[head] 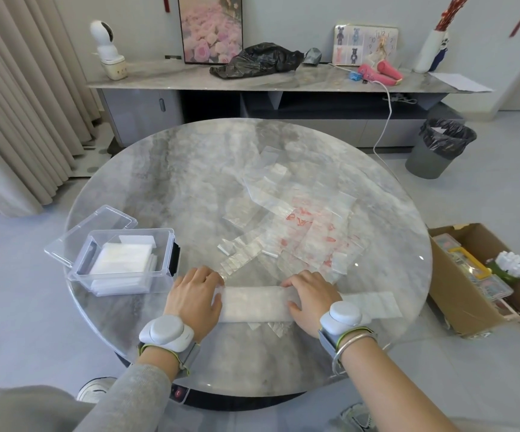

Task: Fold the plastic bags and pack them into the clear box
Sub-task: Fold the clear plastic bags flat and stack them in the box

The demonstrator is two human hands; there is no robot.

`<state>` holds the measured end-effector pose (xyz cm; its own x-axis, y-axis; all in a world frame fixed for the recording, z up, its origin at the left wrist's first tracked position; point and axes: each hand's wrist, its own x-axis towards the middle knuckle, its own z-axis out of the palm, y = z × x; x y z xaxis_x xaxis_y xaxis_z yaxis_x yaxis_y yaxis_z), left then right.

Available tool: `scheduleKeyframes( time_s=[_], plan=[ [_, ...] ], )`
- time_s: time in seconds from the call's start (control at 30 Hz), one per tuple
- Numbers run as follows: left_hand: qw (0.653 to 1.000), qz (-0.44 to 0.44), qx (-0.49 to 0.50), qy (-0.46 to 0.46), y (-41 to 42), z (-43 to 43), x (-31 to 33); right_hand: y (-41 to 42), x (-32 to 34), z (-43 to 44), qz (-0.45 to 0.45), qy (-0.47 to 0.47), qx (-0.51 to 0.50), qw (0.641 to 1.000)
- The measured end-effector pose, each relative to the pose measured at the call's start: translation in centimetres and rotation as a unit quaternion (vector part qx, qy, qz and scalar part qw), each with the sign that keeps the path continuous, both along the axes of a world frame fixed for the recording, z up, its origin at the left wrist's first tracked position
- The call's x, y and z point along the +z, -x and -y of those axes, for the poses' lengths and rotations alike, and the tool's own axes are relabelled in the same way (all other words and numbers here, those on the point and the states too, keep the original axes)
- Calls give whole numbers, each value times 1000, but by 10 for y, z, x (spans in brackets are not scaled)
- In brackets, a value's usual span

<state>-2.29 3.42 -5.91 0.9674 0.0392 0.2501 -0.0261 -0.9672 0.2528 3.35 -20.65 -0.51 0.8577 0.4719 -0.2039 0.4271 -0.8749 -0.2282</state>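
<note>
Plastic bag (254, 304), folded into a long strip, lies under both hands. Left hand (195, 296) presses its left end and right hand (310, 299) its middle. The fingers of both lie nearly straight and close together, clamping nothing. The film is judged light, limp, slippery and springy: pin the crease, lift by the ends. Loose bags (299, 232) lie beyond the fingertips. The clear box (118, 275), part filled, sits left of the left fingers. Glossy round table (174, 169); sideboard (252, 79) beyond.
</note>
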Motion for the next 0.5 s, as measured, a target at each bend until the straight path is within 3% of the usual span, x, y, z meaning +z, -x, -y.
scheduleKeyframes(
  time_s=[0.5],
  plan=[
    [997, 0, -80, -14, 0, 7, -2, -3, 0, 0, 43, 24, -4, 999]
  ],
)
